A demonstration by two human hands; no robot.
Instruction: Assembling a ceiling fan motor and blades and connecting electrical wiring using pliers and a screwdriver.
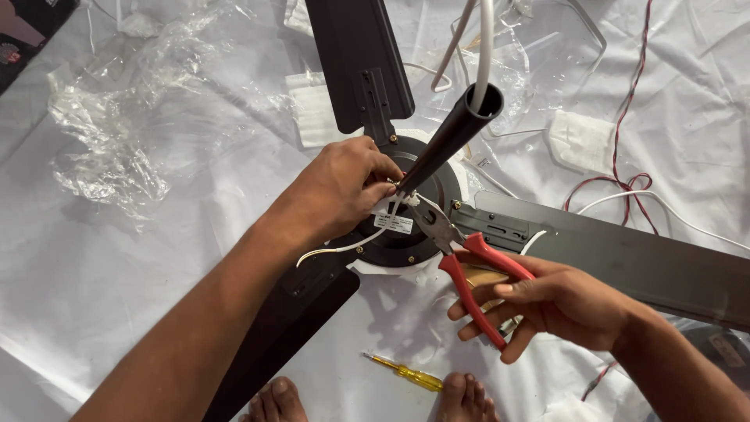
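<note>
While your left hand (344,187) pinches the white wire (388,223) at the foot of the dark downrod (449,141), keep that pinch firm and close to the plier tips, so the wire cannot wander. Your right hand (558,305) is wrapped around the red handles of the pliers (461,258); squeeze gently and keep the wrist steady, since a hard bite would likely nick the wire. The pliers run lengthwise from lower right to upper left, nose toward the motor hub (406,234) of the ceiling fan, which lies on the white sheet (117,273) on the floor. The downrod rises from the hub up and to the right, open end toward you. A yellow screwdriver (406,377) lies near your feet.
</note>
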